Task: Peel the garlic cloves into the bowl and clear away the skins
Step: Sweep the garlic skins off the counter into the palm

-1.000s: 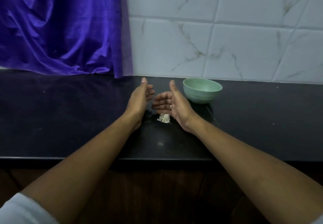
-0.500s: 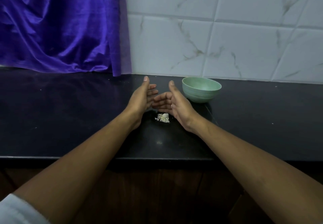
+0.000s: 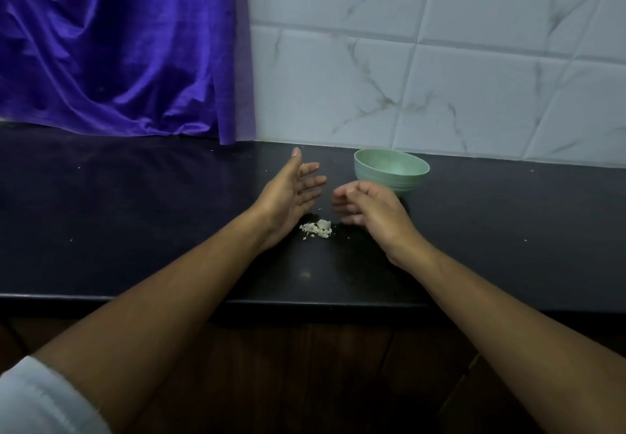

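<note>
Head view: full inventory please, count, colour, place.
counter: 1, black, across the middle
bowl: 1, pale green, on counter, back, right of centre
garlic skins: 1 small pile, whitish, on counter, centre
curtain: 1, purple, back left
wall tiles: several, white marbled, back right
cabinet front: 1, dark brown, below counter
sleeve: 1, white, bottom left
left hand: 1, fingers straight, left of skins
right hand: 1, fingers curled, palm hidden, right of skins
</note>
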